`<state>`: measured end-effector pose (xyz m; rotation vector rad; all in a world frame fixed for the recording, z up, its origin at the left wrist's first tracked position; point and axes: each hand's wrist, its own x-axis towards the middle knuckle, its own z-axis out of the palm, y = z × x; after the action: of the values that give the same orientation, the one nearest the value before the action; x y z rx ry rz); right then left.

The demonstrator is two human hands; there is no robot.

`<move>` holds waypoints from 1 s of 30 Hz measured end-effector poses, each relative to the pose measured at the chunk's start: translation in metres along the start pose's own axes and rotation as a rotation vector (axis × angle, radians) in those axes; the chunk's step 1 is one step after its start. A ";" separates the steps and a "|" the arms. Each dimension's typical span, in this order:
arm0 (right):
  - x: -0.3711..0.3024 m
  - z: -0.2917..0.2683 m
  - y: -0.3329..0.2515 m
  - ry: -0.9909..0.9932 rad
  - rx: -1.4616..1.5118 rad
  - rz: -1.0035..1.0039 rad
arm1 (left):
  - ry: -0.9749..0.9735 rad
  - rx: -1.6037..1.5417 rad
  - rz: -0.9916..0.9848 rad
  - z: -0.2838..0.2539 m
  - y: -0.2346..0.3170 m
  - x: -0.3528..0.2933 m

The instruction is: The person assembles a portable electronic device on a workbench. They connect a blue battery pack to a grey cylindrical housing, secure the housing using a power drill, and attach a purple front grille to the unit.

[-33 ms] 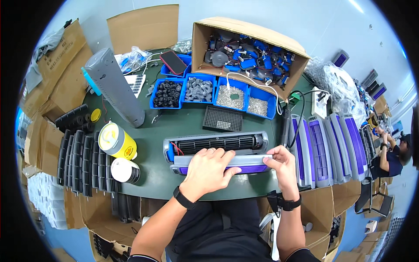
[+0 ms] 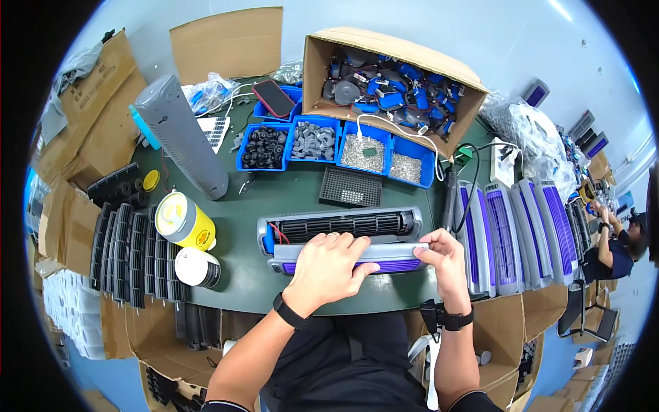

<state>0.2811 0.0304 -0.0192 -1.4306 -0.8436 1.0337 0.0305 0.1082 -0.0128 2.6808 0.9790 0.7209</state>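
Note:
A grey fan housing lies open on the table in front of me. It holds a black ribbed fan roller, with red wires at its left end. Along its near side is a grey cover with a purple grille, tilted against the housing. My left hand grips the middle of the cover from above, fingers over its far edge and thumb on its near side. With thumb and fingertips, my right hand pinches the cover's right end. The cover's underside is hidden.
Blue bins of small parts stand behind, below a cardboard box of motors. Finished-looking purple-grey housings line the right. On the left are black rollers, a yellow cup, a white-lidded container and an upright grey tower.

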 end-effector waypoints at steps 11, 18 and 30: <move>-0.006 0.013 0.023 0.091 0.135 -0.122 | 0.058 -0.047 0.028 0.005 -0.002 -0.005; 0.001 0.024 0.048 0.136 0.245 -0.287 | 0.055 -0.066 0.013 0.005 -0.003 -0.008; -0.005 0.013 0.061 0.083 0.073 -0.337 | 0.098 -0.066 0.019 0.009 0.002 -0.012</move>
<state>0.2644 0.0234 -0.0784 -1.2102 -0.9387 0.7374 0.0278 0.0989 -0.0247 2.6235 0.9360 0.8803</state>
